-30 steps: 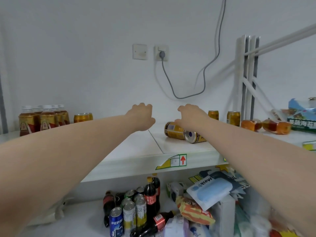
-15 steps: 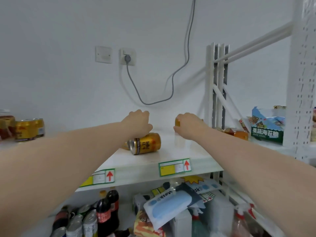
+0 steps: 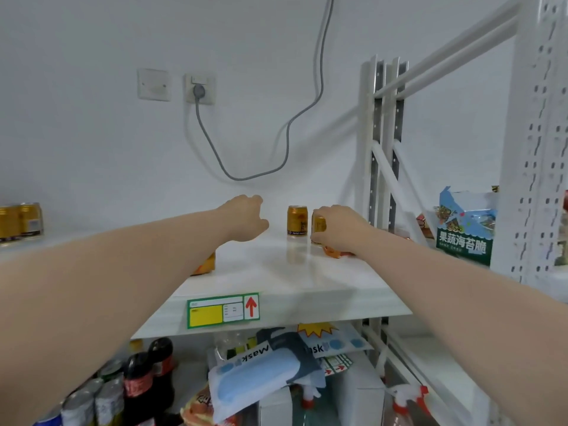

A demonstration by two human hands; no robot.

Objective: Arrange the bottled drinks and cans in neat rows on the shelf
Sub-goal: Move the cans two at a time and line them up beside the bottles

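On the white shelf [image 3: 307, 281] my right hand [image 3: 339, 230] grips an upright gold can [image 3: 318, 225] near the back wall. A second gold can [image 3: 297, 220] stands just left of it, untouched. My left hand [image 3: 246, 218] hovers left of that can with its fingers loosely curled and nothing in it. A gold can lying on its side [image 3: 205, 264] peeks out from under my left forearm. An orange bottle [image 3: 333, 252] lies on the shelf below my right wrist. More gold cans [image 3: 21, 221] stand at the far left.
White rack uprights [image 3: 384, 142] rise at the shelf's right end, with a blue-green snack box [image 3: 464, 229] beyond them. A grey cable [image 3: 289, 130] hangs on the wall. The lower shelf holds dark cola bottles [image 3: 147, 373], cans and a mask pack [image 3: 261, 367].
My right hand has closed round an upright gold can at the back. My left hand left the lying can and moved forward past it. The view swung right.
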